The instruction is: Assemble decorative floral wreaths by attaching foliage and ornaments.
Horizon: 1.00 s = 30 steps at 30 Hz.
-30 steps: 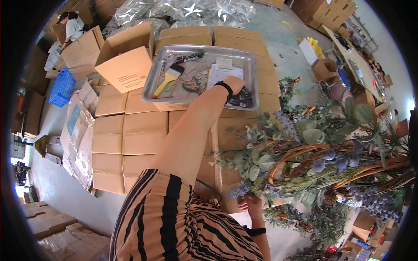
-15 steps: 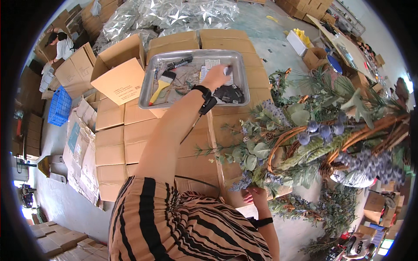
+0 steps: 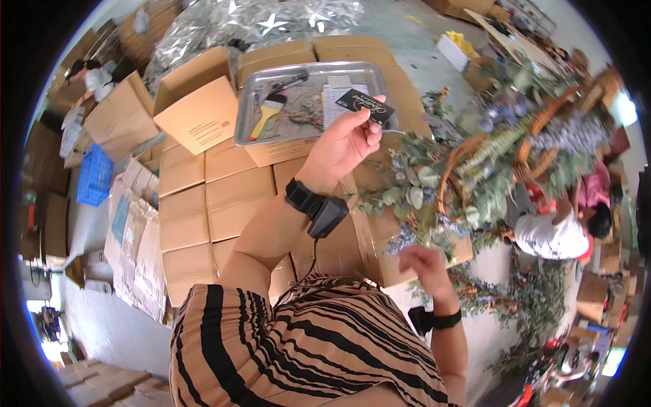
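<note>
Over the right side of a metal tray, my left hand pinches a black printed card between thumb and fingers. In the tray lie a paintbrush with a yellow handle, dark markers and a white printed sheet. My right hand is raised at the near edge of a wreath of green leaves, blue berries and brown twigs. Its fingers look bent but are blurred, and I cannot tell whether they hold anything.
Stacked cardboard boxes carry the tray. An open carton stands left of it, with a blue crate beyond. More greenery lies at the right. A person in white sits there; another bends at far left.
My left hand has come up and back from the tray with the black card. My right hand has risen from beneath the wreath's near edge. The whole view has shifted.
</note>
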{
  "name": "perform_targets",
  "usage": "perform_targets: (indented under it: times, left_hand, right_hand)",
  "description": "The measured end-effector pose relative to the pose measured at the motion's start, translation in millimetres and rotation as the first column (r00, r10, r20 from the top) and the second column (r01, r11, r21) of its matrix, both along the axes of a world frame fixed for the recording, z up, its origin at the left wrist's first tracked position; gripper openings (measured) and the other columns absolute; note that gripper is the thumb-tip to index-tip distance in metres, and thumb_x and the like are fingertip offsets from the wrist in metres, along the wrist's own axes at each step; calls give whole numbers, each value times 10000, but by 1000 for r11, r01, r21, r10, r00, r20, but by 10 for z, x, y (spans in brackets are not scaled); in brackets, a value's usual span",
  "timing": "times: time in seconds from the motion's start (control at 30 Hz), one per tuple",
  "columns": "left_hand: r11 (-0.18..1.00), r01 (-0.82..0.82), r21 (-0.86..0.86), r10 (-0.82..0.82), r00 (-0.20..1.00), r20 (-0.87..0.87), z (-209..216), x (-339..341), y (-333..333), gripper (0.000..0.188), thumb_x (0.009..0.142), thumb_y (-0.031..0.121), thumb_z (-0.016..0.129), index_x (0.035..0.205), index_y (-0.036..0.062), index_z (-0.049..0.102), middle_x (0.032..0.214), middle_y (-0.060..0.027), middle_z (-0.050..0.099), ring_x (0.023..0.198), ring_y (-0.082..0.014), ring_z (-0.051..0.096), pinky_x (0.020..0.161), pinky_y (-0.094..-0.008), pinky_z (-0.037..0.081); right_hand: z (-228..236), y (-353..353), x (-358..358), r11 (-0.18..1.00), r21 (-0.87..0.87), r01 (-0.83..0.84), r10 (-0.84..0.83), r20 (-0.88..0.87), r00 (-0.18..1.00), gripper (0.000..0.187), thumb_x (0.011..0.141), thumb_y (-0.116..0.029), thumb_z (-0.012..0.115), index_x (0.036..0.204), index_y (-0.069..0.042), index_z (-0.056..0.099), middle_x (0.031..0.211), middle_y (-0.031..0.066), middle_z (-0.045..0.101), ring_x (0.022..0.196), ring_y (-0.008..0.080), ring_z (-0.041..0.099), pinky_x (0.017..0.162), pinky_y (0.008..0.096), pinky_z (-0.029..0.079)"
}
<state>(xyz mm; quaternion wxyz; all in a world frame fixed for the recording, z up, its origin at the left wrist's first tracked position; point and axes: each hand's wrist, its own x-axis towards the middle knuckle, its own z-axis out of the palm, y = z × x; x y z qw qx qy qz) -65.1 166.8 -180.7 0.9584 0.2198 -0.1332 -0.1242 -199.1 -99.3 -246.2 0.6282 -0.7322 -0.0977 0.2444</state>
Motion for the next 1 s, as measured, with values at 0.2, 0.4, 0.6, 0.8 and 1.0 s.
perform_targets:
  times: [0.2, 0.4, 0.6, 0.8, 1.0]
  left_hand:
    - [981, 171, 94, -186, 965, 186, 216, -590, -590, 597, 862, 193, 563, 1347, -33, 299, 831, -65, 549, 627, -140, 482, 523, -259, 379]
    - [933, 307, 186, -339, 925, 174, 179, -897, -965, 585, 836, 121, 577, 1335, -36, 315, 836, -51, 564, 640, -109, 528, 530, -259, 440]
    - [891, 401, 213, -438, 884, 165, 53, -1059, -1193, 554, 847, 106, 570, 1329, -27, 333, 954, -66, 587, 657, -103, 532, 541, -235, 445]
    - [859, 452, 239, -489, 863, 125, 28, -1151, -1339, 524, 845, 86, 570, 1305, -41, 354, 841, -32, 551, 656, -110, 545, 571, -251, 454]
    - [841, 445, 306, -506, 848, 156, 67, -1189, -1368, 558, 838, 95, 585, 1326, -18, 338, 851, -28, 550, 672, -115, 547, 624, -281, 470]
  right_hand:
    - [600, 383, 140, 792, 454, 409, -530, 178, 829, 222, 880, -91, 558, 1079, 2, 590, 783, 49, 628, 664, 103, 568, 632, 232, 462]
    - [618, 189, -94, 554, 698, 454, -652, 26, 757, 193, 886, -117, 551, 1042, -17, 602, 793, 44, 624, 693, 120, 567, 645, 245, 453]
    - [637, -2, -392, 440, 828, 347, -593, -22, 805, 194, 868, -124, 527, 1012, -12, 595, 900, 84, 619, 747, 164, 571, 691, 283, 448]
    - [614, -114, -562, 445, 833, 330, -590, -4, 807, 186, 875, -174, 528, 970, -23, 577, 876, 82, 612, 743, 168, 573, 694, 286, 453]
    - [602, -182, -650, 584, 659, 474, -662, 48, 748, 167, 872, -157, 567, 942, -5, 580, 824, 58, 619, 715, 145, 589, 659, 269, 478]
